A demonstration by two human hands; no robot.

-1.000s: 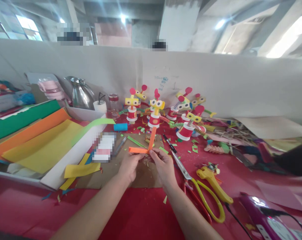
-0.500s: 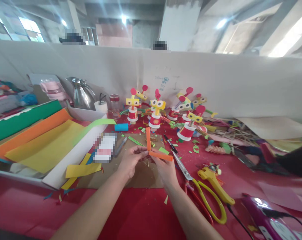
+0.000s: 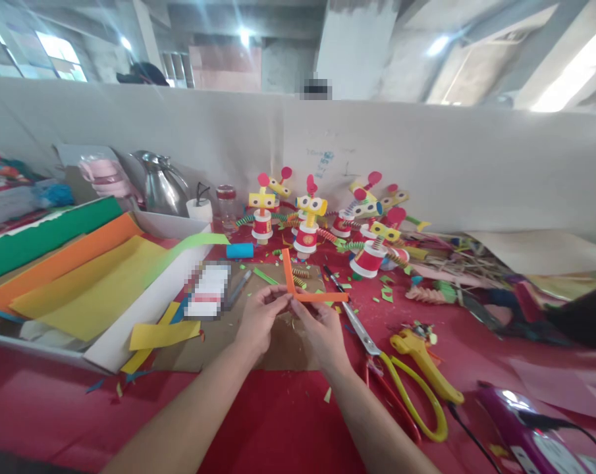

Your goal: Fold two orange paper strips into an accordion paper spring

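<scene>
Two orange paper strips (image 3: pixel 320 297) meet at a corner, one arm pointing up and away, the other to the right. At that corner, the thumb and fingers of my left hand (image 3: pixel 263 313) pinch the paper. My right hand (image 3: pixel 325 329) grips the strips from the other side, its thumb close to the corner and its fingers under the right-hand arm. Whether the strips are joined there is hidden by my fingertips. Beneath both hands lies a brown cardboard sheet (image 3: pixel 290 349). Small coiled paper springs (image 3: pixel 300 272) rest just beyond the strips.
Scissors with yellow and red handles (image 3: pixel 416 388) lie right of my hand, beside a yellow glue gun (image 3: pixel 421 355). A white box (image 3: pixel 130 329) of coloured paper stands left. Several paper-cup robot figures (image 3: pixel 307 230) line the back. A blue paper roll (image 3: pixel 240 251) sits before them.
The right-hand orange arm has swung up to nearly level, and the upright arm leans more to the left. My right hand has shifted slightly, fingers now beneath the paper.
</scene>
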